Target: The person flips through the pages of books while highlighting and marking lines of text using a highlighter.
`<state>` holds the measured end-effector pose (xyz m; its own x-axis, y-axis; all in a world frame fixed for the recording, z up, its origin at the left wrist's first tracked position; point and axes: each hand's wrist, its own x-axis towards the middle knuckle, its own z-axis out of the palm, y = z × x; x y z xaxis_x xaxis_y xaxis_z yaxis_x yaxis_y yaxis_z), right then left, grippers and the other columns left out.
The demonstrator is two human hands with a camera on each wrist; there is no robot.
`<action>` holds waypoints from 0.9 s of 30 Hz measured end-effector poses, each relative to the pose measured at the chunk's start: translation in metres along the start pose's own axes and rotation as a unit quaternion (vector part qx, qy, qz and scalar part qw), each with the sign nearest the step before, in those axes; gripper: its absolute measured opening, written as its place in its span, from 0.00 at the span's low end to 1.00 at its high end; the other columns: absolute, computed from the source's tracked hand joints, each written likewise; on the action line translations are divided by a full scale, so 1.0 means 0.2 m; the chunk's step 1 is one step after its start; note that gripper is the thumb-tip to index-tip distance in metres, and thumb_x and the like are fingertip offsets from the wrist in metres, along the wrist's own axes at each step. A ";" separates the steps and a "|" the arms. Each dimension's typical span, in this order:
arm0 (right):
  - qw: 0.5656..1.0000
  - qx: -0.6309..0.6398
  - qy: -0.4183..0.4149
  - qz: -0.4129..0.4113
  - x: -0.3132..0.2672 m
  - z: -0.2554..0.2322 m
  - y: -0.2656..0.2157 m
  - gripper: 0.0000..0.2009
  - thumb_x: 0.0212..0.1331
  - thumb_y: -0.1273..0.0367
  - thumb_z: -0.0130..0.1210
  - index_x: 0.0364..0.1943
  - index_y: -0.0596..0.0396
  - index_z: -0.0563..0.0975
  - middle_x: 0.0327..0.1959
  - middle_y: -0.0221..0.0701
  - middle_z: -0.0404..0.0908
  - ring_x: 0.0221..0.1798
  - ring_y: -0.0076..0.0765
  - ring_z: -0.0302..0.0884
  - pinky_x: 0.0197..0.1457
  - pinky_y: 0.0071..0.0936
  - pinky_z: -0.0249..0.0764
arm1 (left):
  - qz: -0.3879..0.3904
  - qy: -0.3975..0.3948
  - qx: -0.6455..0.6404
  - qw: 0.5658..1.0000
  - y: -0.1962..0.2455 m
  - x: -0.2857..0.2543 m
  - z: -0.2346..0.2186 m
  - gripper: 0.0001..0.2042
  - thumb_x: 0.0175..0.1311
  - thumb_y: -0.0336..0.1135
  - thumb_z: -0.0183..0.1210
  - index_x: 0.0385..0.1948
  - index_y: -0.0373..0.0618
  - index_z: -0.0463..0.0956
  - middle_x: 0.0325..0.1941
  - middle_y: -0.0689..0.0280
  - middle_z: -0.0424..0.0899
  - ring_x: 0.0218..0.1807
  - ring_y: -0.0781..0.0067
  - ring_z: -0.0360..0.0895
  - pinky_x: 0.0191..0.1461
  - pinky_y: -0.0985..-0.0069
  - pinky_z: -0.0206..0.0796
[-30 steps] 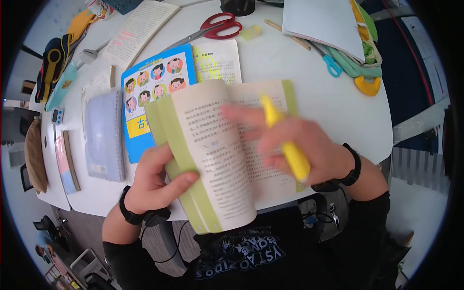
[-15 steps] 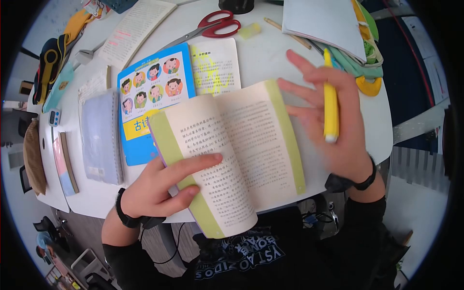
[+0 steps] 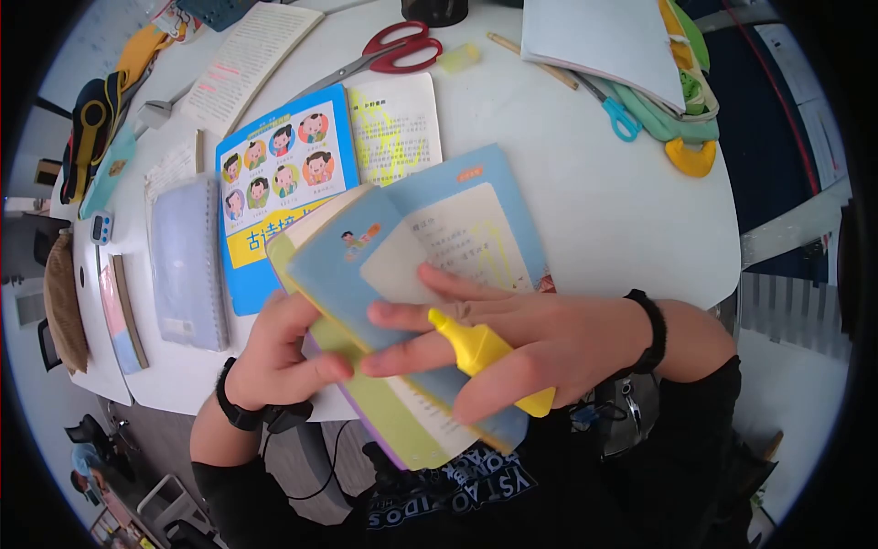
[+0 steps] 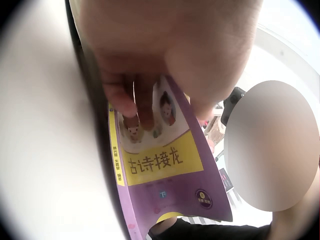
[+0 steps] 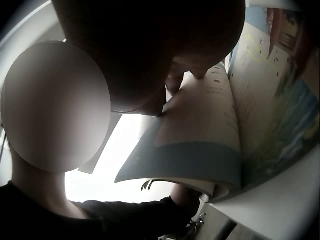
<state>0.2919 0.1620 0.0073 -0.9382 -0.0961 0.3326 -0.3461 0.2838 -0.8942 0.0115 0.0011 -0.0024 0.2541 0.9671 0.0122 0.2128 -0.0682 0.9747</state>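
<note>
An open book (image 3: 466, 188) with blue-bordered pages is held near the table's front edge. My left hand (image 3: 279, 361) grips its left side, thumb over the page edges and fingers underneath. In the left wrist view those fingers press on the purple cover (image 4: 175, 192), which has a yellow title band. My right hand (image 3: 572, 339) reaches across the pages, its fingertips on the left page near the left thumb. A yellow highlighter (image 3: 485, 352) is held between its thumb and fingers, narrow end pointing left. Yellow marks run along the right page's text. In the right wrist view the page curls under the fingers.
Beyond the book lie a blue book (image 3: 288, 183) with cartoon faces and a page marked in yellow (image 3: 398, 119). Red-handled scissors (image 3: 402, 48), a pale notebook (image 3: 187, 265), blue-handled scissors (image 3: 620, 119), a green pouch (image 3: 672, 128) and white paper (image 3: 604, 46) surround them.
The text pages with green margins have given way to blue-bordered ones. My right hand swung out to the right, then came back left over the book, still holding the highlighter.
</note>
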 end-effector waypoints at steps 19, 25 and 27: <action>0.987 -0.090 0.121 -0.056 0.05 0.01 0.04 0.17 0.63 0.66 0.69 0.51 0.45 0.74 0.73 0.48 0.72 0.78 0.63 0.65 0.77 0.56 0.63 | 0.002 0.123 -0.091 0.988 0.01 0.01 0.07 0.18 0.76 0.40 0.63 0.57 0.36 0.81 0.47 0.64 0.89 0.47 0.77 0.83 0.49 0.76 0.73; 0.986 -0.129 0.089 -0.048 0.05 -0.02 0.03 0.15 0.68 0.66 0.64 0.54 0.45 0.73 0.69 0.46 0.78 0.73 0.59 0.71 0.72 0.52 0.68 | -0.026 0.123 -0.092 0.988 0.01 0.00 0.09 0.18 0.76 0.41 0.63 0.57 0.37 0.81 0.49 0.64 0.88 0.48 0.78 0.82 0.51 0.76 0.73; 0.987 -0.118 0.093 -0.058 0.04 -0.07 0.04 0.14 0.71 0.63 0.63 0.54 0.45 0.72 0.67 0.50 0.80 0.71 0.60 0.74 0.70 0.52 0.70 | -0.038 0.130 -0.124 0.983 -0.02 -0.03 0.08 0.18 0.76 0.42 0.63 0.57 0.37 0.81 0.50 0.64 0.88 0.49 0.77 0.83 0.52 0.76 0.73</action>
<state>0.2822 0.1766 0.0069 -0.8670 0.0297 0.4974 -0.4188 0.4976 -0.7596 0.0245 -0.0076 -0.0100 -0.0100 0.9992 -0.0375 -0.0236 0.0373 0.9990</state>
